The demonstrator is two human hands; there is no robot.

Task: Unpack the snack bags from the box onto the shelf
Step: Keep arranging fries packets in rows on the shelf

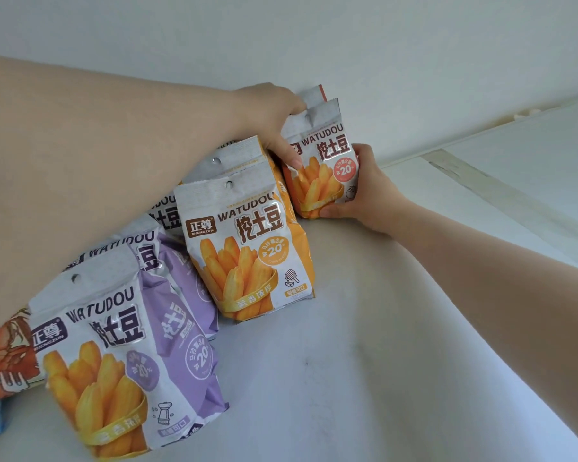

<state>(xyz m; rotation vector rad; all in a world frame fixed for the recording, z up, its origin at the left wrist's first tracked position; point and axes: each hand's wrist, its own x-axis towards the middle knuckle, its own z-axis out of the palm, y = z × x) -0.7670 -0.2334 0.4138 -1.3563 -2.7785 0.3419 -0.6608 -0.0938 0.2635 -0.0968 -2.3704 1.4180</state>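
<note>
Placing step underway: both hands closed on a red-trimmed snack bag (321, 161) at the shelf (347, 345) back, left hand (271, 121) gripping its top, right hand (361, 191) cupping its base. Next, probably: settling upright, then letting go. Crowding the left hand: orange bags (247, 248), then purple bags (114, 361) nearer. Box unseen.

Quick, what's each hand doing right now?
Left hand: closed on the top of the red-trimmed snack bag at the back of the shelf.
Right hand: closed on that same bag's lower side.
</note>
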